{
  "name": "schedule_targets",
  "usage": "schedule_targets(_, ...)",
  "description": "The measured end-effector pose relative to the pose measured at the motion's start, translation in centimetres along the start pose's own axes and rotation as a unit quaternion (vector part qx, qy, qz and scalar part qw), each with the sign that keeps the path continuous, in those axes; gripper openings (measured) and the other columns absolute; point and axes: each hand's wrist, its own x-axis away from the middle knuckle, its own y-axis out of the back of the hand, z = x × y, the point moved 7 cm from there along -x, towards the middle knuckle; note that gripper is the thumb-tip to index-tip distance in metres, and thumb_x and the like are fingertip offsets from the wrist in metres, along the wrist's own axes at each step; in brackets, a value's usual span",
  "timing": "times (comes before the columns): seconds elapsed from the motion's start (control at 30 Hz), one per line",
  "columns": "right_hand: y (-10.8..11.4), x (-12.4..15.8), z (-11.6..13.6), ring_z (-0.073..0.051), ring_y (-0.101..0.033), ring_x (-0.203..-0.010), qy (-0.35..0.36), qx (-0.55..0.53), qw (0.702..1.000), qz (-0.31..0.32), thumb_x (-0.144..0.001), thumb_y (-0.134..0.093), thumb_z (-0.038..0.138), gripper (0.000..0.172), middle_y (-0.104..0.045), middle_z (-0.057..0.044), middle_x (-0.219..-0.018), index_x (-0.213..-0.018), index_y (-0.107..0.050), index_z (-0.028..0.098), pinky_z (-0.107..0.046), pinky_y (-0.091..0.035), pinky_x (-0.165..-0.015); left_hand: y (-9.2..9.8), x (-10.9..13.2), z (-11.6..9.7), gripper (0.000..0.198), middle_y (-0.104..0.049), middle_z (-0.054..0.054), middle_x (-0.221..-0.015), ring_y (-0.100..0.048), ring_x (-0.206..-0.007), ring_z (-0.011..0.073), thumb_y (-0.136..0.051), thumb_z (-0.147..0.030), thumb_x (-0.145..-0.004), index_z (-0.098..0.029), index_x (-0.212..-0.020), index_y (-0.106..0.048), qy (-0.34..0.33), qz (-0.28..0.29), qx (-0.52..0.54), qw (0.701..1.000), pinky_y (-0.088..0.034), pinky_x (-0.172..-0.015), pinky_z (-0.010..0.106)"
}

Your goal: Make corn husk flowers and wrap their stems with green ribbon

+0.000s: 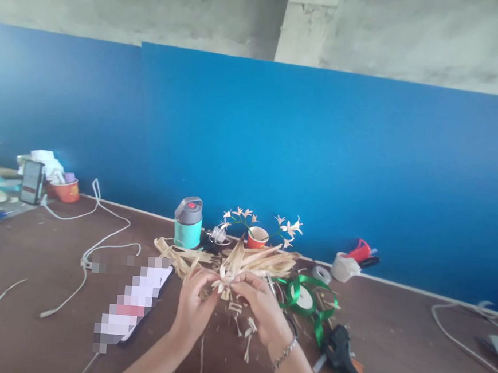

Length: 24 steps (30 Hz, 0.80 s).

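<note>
Between my two hands is a small pale flower (225,278) made of what looks like dried corn husk. My left hand (195,297) pinches it from the left with thumb and finger. From the right, my right hand (259,302), with a bracelet at its wrist, grips the petals with its fingertips. Just below my hands, loose husk petals (250,327) lie on the brown table (153,360). Behind them a pile of dry husks (273,262) is spread out. Finished-looking husk flowers on green stems stand in an orange paper cup (257,238).
A teal vacuum flask (187,227) stands behind the husks. To the left lie a phone (145,302) and white cables (85,263). On the right are a green ribbon spool (303,297), a tape roll (322,274) and a black glue gun (343,349). A blue partition (278,143) closes the back.
</note>
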Motion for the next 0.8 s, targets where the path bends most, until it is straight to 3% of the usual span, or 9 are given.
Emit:
schedule_targets(0.2, 0.0, 0.0, 0.2, -0.01, -0.045, -0.058, -0.002, 0.028, 1.0, 0.009, -0.057, -0.07, 0.027, 0.016, -0.055, 0.003, -0.057, -0.059, -0.058, 0.017, -0.022, -0.034, -0.059, 0.4, 0.0, -0.1, 0.009, -0.063, 0.001, -0.073, -0.057, -0.078, 0.02, -0.058, -0.025, -0.077, -0.021, -0.07, -0.059, -0.004, -0.02, -0.007, 1.0, -0.044, -0.073, 0.032)
schedule_targets(0.47, -1.3, 0.6, -0.5, -0.01, -0.044, -0.06, -0.031, 0.111, 0.99, 0.082, -0.064, -0.068, 0.032, 0.017, -0.055, 0.004, -0.059, -0.064, -0.064, 0.015, -0.024, -0.032, -0.062, 0.9, -0.1, -0.2, 0.013, -0.063, 0.001, -0.072, -0.057, -0.076, 0.0199, -0.057, -0.028, -0.077, -0.02, -0.066, -0.056, -0.01, -0.045, -0.019, 0.999, -0.044, -0.073, 0.032)
schedule_targets(0.8, -1.0, 0.2, -1.3, -0.009, -0.043, -0.056, -0.043, 0.089, 0.993, 0.062, -0.063, -0.066, 0.028, 0.015, -0.052, 0.004, -0.055, -0.061, -0.059, 0.016, -0.023, -0.031, -0.058, 0.3, -0.1, 0.3, 0.01, -0.062, 0.001, -0.074, -0.058, -0.076, 0.0187, -0.056, -0.023, -0.076, -0.019, -0.067, -0.056, 0.028, -0.015, 0.045, 0.998, -0.045, -0.071, 0.03)
